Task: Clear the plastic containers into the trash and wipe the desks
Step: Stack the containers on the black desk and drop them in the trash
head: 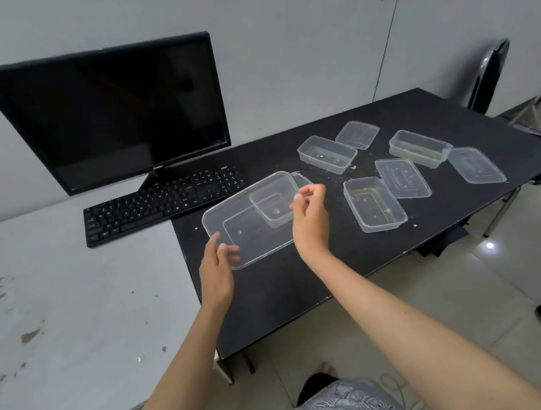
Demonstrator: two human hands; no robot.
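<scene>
My left hand (219,261) grips the near corner of a large clear plastic container (247,222), lifted over the black desk (282,287), with a smaller clear container (274,204) nested inside it. At the large container's right end, my right hand (310,215) has its fingers curled, and thumb and fingertips seem to pinch the rim. Three more open containers (327,154) (419,147) (373,203) lie on the desk, along with flat clear lids (357,134) (402,178) (476,164). Crumbs speckle the desk between them.
A black monitor (110,115) and a black keyboard (161,203) stand on the white desk (55,313) to the left. A black chair (488,75) stands behind the black desk's far end. Tiled floor lies to the right.
</scene>
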